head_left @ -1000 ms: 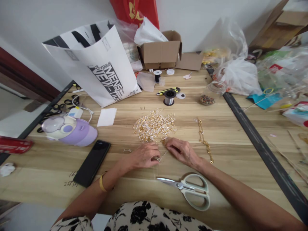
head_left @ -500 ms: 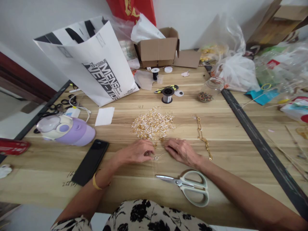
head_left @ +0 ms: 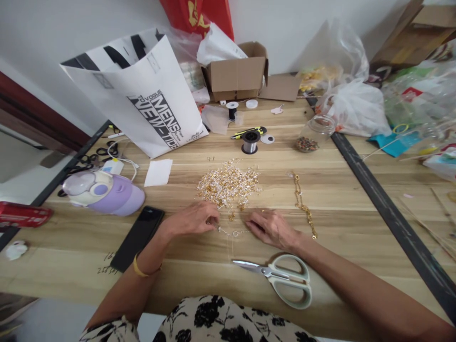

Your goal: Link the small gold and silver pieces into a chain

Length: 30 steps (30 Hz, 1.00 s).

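A thin silver chain point(head_left: 235, 233) with a small ring in it runs between my two hands just above the wooden table. My left hand point(head_left: 200, 217) pinches its left end between thumb and fingertips. The other end goes under the curled fingers of my right hand point(head_left: 269, 225), which rests on the table. Right behind both hands lies a heap of gold and silver chain pieces point(head_left: 228, 183). Scissors point(head_left: 285, 278) with pale green handles lie in front of my right hand, blades pointing left. A gold chain point(head_left: 301, 204) is stretched out to the right.
A black phone point(head_left: 138, 237) and a purple bottle point(head_left: 117, 192) are on the left. Behind the heap stand a wire spool point(head_left: 250, 142), a cutter knife point(head_left: 249, 132) and a glass jar point(head_left: 313, 135). A white paper bag point(head_left: 142, 95) and a cardboard box point(head_left: 237, 73) stand at the back.
My left hand has moved left, away from my right hand, and more of the silver chain shows between them. The whole view has shifted slightly.
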{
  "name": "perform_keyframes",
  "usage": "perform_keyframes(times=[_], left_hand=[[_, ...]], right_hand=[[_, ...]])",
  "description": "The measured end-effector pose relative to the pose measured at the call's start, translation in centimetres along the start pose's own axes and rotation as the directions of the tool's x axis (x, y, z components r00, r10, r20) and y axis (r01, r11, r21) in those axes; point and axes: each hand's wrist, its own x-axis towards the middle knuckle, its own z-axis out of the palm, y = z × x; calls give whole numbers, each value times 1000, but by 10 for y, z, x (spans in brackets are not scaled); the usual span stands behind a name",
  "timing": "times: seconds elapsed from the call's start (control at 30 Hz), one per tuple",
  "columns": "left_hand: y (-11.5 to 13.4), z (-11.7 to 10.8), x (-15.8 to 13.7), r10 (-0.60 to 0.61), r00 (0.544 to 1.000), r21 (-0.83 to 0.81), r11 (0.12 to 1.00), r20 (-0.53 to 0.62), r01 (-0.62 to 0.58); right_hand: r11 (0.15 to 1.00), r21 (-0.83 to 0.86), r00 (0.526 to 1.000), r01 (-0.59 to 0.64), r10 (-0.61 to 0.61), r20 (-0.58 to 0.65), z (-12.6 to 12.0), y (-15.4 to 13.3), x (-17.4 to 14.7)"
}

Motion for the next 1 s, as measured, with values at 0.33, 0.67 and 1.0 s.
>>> perform_keyframes(times=[0.33,0.67,1.0], left_hand=[[-4,0,-5,-25,1000,-23,999,-14,25],[-26,-43,-40,-362,925,73,926,-118,372],[-22,-18,-51,-490,872,229,850,12,475]], right_hand=[[1000,-3,1000,-4,4,11,2,1,-2],[1000,13,1000,14,-14,10,3,2,-3],[1000,29,999,-6,5,36,4,2,-3]])
